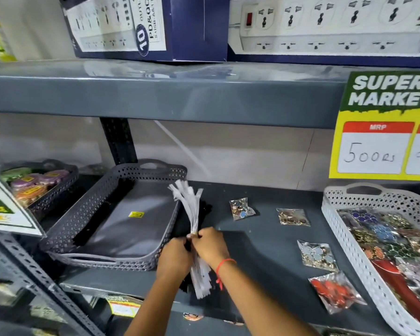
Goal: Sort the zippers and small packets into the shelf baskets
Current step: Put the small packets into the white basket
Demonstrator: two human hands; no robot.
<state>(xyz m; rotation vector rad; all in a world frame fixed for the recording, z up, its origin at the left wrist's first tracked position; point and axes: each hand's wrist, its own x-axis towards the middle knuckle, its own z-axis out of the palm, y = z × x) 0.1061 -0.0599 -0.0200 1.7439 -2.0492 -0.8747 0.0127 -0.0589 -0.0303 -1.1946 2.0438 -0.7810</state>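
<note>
Both hands meet at the front middle of the grey shelf [264,243], closed together around one bundle of white zippers [192,209]. The left hand [175,257] is clenched on the bundle from the left, and the right hand [211,246], with a red thread at its wrist, is curled over it from the right; the two hands touch. The bundle is gripped near its middle: the upper ends fan out above the hands and lean towards the back of the shelf, and the lower ends hang below the hands past the front edge of the shelf. Dark zippers [204,209] lie on the shelf directly behind the white fan; whether either hand also has hold of any dark ones cannot be determined. Just left of the hands stands a grey perforated basket [87,207], with a strip of dark material along its left inner side and a small yellow label on its floor. Four small clear packets lie loose on the shelf to the right of the hands: one with blue and gold pieces [241,209], one with gold pieces [292,217], one with pale blue pieces [317,255], and one with red pieces [335,292] nearest the front edge. At the far right stands a white perforated basket [344,214], already holding many packets. A dark basket [58,187] of coloured goods sits at far left.
</note>
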